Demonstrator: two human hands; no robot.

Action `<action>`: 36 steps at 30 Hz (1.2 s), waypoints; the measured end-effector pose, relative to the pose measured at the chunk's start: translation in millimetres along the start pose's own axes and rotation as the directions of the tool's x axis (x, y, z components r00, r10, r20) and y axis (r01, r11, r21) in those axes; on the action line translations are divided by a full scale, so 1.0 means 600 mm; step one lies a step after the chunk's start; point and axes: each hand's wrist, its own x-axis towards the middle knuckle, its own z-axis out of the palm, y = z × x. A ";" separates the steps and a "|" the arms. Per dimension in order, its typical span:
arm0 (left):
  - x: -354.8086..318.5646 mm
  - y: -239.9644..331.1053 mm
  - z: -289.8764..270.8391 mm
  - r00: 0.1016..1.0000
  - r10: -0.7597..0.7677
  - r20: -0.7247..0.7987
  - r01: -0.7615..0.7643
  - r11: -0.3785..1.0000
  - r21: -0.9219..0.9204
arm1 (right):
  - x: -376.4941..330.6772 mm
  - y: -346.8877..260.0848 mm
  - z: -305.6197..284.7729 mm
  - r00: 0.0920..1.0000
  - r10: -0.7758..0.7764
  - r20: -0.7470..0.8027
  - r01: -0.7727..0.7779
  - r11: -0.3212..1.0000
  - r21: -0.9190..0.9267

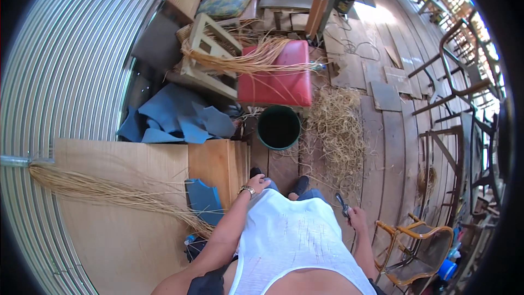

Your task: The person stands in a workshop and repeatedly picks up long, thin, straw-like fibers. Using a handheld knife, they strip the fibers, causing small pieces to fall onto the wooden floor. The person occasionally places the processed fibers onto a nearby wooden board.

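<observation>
The right hand (358, 219) is clenched around a small dark-handled cutting tool (343, 205), shears or pliers by the look of it, its thin metal tip pointing up and away from the body, low at the person's right side above the worn wooden floorboards (393, 147). The left hand (258, 183) hangs by the left hip with a gold-coloured wristwatch (246, 189) on the wrist; it is holding nothing I can make out, and whether its fingers are curled or loose I cannot tell.

Just ahead of the dark shoes (299, 185) stands a round green bucket (279, 127), dark inside. Beside it, to the right, lies a tangled heap of dry, wiry straw-coloured fibre (337, 131). Beyond the bucket sits a red padded cushion (278, 76) with a long bundle of pale reed strands (245, 61) draped across it and over a pale wooden frame (210, 49).

To the left lie flat plywood sheets (125, 229), smooth and tan, with a second long sheaf of reeds (109, 192) fanned across them, near crumpled blue fabric (174, 117). A ribbed corrugated metal wall (60, 76) curves along the left. A rattan armchair (415, 246) stands at the lower right.
</observation>
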 end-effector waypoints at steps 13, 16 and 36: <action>0.218 0.233 -0.157 0.955 0.263 -0.138 -0.233 0.951 0.203 | -0.210 0.286 -0.015 0.846 0.526 -0.089 -0.488 0.830 0.272; 0.328 0.343 -0.217 0.904 0.391 -0.174 -0.327 0.893 0.310 | -0.250 0.285 0.031 0.740 0.665 -0.103 -0.581 0.709 0.399; 0.775 0.685 -0.231 0.989 0.096 -0.114 0.004 0.748 0.664 | -0.286 -0.138 0.180 0.569 0.822 0.023 -0.780 0.531 0.330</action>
